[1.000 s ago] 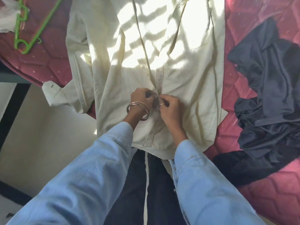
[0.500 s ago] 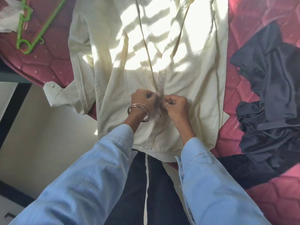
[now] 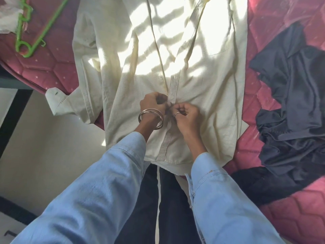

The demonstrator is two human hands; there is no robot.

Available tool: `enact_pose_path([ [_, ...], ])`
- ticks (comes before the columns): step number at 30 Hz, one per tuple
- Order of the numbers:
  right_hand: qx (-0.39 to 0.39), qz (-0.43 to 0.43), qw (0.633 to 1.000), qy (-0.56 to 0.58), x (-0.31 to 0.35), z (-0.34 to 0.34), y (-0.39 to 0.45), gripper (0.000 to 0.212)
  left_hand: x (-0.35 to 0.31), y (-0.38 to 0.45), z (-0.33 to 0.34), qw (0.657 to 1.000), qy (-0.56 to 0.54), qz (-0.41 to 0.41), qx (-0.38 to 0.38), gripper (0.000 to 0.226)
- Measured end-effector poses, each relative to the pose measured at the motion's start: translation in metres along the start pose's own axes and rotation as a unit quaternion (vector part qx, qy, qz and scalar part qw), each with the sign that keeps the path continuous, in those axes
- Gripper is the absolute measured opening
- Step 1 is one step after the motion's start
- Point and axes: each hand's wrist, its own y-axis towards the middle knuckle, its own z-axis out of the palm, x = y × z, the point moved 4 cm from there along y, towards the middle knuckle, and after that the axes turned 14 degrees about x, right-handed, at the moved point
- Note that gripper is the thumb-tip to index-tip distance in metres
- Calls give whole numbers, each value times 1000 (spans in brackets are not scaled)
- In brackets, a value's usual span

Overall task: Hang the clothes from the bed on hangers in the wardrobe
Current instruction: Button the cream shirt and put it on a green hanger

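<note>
A cream button-up shirt (image 3: pixel 140 64) lies flat on the maroon quilted bed (image 3: pixel 52 73), its hem toward me and one cuff hanging off the edge. My left hand (image 3: pixel 152 103), with bangles on the wrist, pinches the left side of the front placket. My right hand (image 3: pixel 187 115), wearing a ring, pinches the right side of the placket just beside it. The fingertips of both hands meet over the strip, hiding what lies between them. A green plastic hanger (image 3: pixel 35 27) lies on the bed at the upper left.
A pile of dark navy and black clothes (image 3: pixel 290 106) lies on the bed to the right. A white crumpled item (image 3: pixel 7 20) sits at the top left corner. The pale floor (image 3: pixel 44 155) shows left of the bed. My dark trousers stand against the bed edge.
Both hands have shifted slightly up the placket and stay pinched together on it. The shirt has barely moved.
</note>
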Motion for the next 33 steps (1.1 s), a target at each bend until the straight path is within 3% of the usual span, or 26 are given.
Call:
enact_pose_path([
  [5, 88, 52, 992, 73, -3, -2, 8, 18, 1, 2, 2, 999, 19, 19, 34, 25],
  [10, 135, 49, 990, 8, -5, -5, 12, 22, -3, -7, 6, 998, 55, 23, 1, 10],
  [13, 62, 4, 997, -51, -5, -9, 9, 15, 0, -15, -1, 986, 148, 43, -63, 14],
  [15, -20, -49, 993, -102, -3, -14, -6, 5, 14, -20, -11, 958, 262, 40, -112, 25],
  [18, -148, -102, 956, -233, -9, -28, -34, 15, 45, -37, -32, 920, 345, -28, -184, 41],
  [20, -226, -86, 932, -271, -24, -45, -49, 18, 67, -56, -48, 928, 284, -95, -220, 50],
  [23, -298, -8, 926, -233, -47, -73, -73, 24, 92, -85, -65, 927, 160, -186, -284, 58],
  [26, -295, 121, 929, -189, -82, -89, -96, 17, 137, -101, -63, 915, 30, -324, -240, 73],
  [28, -289, 233, 925, -83, -103, -90, -112, 30, 161, -110, -45, 901, -178, -355, -172, 75],
  [30, -283, 311, 902, 96, -113, -84, -126, 44, 167, -113, -23, 850, -397, -328, -114, 62],
  [33, -212, 284, 859, 370, -116, -74, -123, 42, 156, -106, -9, 840, -467, -257, -103, 46],
])
